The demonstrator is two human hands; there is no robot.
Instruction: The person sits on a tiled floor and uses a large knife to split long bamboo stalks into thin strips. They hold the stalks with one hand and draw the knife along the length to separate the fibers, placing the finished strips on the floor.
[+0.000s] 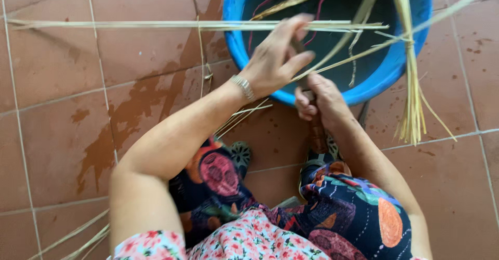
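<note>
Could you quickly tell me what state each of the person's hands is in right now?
Left hand: fingers partly closed, pinching pale straw strips above the blue tub.
Right hand: closed in a fist around something thin; what it holds cannot be told.

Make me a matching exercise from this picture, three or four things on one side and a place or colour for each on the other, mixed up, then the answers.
Things:
1. tub
2. bracelet
3. straw bundle
4. wet patch

Matches:
A. on the left wrist
B. bright blue
C. hanging at the right, tied near its top
D. dark stain on the floor tiles

Pairs: 1-B, 2-A, 3-C, 4-D
</note>
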